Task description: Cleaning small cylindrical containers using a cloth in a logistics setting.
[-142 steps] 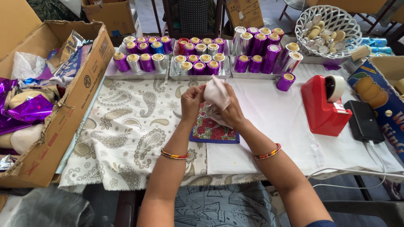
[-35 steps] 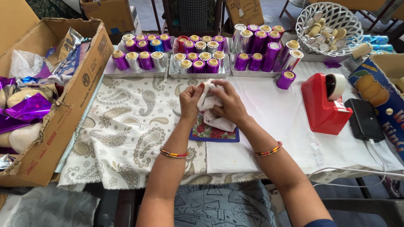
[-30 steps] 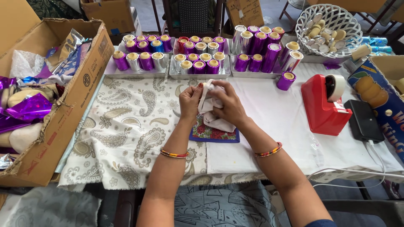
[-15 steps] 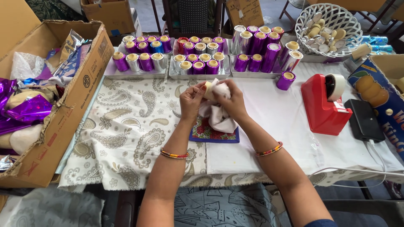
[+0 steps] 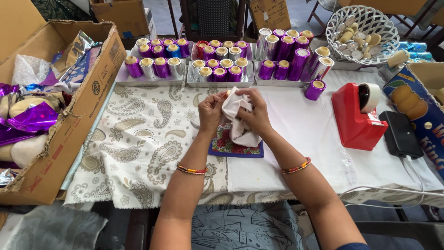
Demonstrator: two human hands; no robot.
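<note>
Both hands meet over the middle of the worktop, the left hand and right hand with fingers closed on a crumpled white cloth wrapped round something small; I judge it goes best with the cloth kept snug and turned in short pinches above the small red-and-blue floral mat. At twelve o'clock stand trays of purple and silver foil-wrapped cylinders, easily toppled; at three o'clock sits a red tape dispenser, at nine o'clock an open cardboard box of foil scraps
</note>
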